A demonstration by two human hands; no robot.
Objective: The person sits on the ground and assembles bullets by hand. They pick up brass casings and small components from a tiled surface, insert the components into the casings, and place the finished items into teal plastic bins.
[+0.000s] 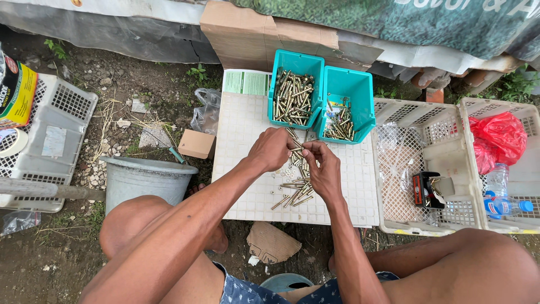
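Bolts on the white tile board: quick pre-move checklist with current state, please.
1. Both hands on the work: ok. Left hand and right hand meet over the loose brass-coloured bolts.
2. Piece held between fingertips: cannot tell; a bolt seems pinched, but the fingers hide it.
3. Loose bolts and washers staying on the white tile board: ok, all lie away from its edges.
4. Left teal bin: ok, upright and well filled with bolts.
5. Right teal bin: ok, upright, partly filled, space left.
6. Bins seated on the board: cannot tell; their far ends overhang its back edge.
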